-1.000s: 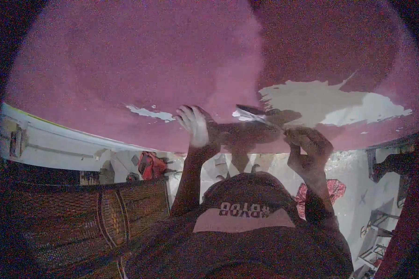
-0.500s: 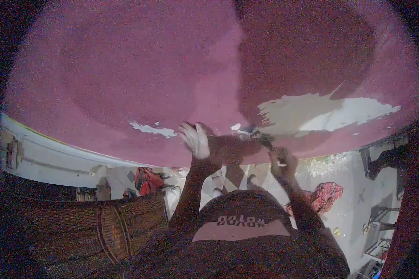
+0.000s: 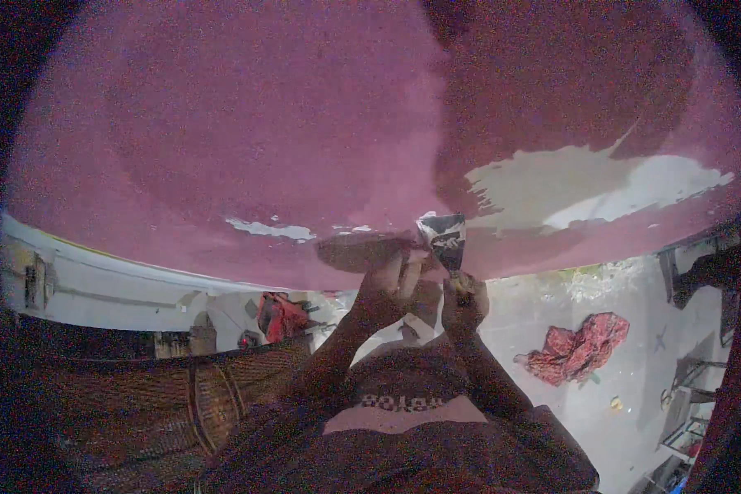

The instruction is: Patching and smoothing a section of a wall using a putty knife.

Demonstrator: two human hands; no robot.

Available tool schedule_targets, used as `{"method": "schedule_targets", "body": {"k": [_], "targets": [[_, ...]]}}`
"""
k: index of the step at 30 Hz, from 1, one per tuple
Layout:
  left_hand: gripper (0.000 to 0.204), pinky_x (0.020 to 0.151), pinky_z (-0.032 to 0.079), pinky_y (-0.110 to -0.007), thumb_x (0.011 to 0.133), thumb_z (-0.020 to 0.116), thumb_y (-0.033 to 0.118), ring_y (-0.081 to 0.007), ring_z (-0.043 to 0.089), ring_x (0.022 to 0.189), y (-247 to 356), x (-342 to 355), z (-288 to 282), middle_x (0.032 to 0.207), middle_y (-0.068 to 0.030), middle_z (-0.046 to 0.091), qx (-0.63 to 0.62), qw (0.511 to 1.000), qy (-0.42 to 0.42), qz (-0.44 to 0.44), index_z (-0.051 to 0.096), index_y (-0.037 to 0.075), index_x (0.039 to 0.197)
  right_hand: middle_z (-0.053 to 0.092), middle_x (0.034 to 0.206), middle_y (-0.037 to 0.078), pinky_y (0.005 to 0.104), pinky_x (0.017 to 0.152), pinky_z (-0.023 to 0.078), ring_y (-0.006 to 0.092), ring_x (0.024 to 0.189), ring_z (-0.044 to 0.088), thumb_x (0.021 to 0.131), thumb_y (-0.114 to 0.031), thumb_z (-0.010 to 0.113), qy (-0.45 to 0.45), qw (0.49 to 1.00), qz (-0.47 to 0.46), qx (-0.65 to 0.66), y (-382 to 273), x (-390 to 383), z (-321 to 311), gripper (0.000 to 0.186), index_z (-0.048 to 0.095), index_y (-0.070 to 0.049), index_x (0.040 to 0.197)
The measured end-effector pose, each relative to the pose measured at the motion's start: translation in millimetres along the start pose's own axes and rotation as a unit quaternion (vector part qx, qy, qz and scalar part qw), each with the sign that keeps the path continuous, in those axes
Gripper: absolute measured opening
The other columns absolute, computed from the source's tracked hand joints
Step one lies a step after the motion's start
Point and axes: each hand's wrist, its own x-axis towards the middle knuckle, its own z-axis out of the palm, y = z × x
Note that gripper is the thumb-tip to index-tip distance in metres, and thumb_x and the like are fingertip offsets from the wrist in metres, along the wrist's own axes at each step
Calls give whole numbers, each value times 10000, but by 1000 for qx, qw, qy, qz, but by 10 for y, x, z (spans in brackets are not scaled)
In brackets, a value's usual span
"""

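Observation:
In front of me is a large pink surface [image 3: 263, 123], with bare pale patches [image 3: 543, 185] where the colour is gone. My right hand [image 3: 465, 300] is closed round the handle of a scraper [image 3: 446, 235]. Its wide dark blade points up toward the pink surface, smeared with whitish matter. Just left of it is my left hand [image 3: 393, 284], its pale fingers stretched upward near the blade; I make out nothing held in them. A dark shadow [image 3: 358, 253] falls on the surface beside that hand. The blade's edge is close to the surface, but contact is hard to tell.
A crumpled red patterned cloth [image 3: 580, 346] lies on the pale floor at right. Another red bundle [image 3: 281, 319] is left of my arms. A brown woven panel [image 3: 132, 403] fills the lower left. A metal rack [image 3: 692, 420] stands at the lower right.
My left hand has come off the pink surface and moved right, close to the scraper. My right hand has shifted left, and the scraper blade now stands upright in plain view.

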Motion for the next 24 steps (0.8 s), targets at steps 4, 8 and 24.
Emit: {"method": "schedule_targets", "body": {"k": [4,8,24], "targets": [[212,726,484,-337,941,433,73,-221,604,817,-85,29,184,922,-147,593,-181,981,-54,-46,510,1,1125,638,848,111,311,676,497,233,765,623,786,-100,724,44,997,38,49,78,-207,106,171,629,-27,909],[202,760,464,-316,955,399,58,-206,589,858,252,120,43,923,-136,582,-142,986,-69,-49,510,-13,1108,641,897,64,247,682,475,111,792,593,792,-85,734,44,966,191,166,7,-262,114,221,603,-29,961],[170,584,419,-368,877,517,146,-297,549,705,49,242,421,852,-174,534,6,994,91,64,527,-7,950,634,945,90,257,687,475,133,825,589,829,-67,684,46,808,254,529,-416,-44,65,274,569,11,1064]]}}
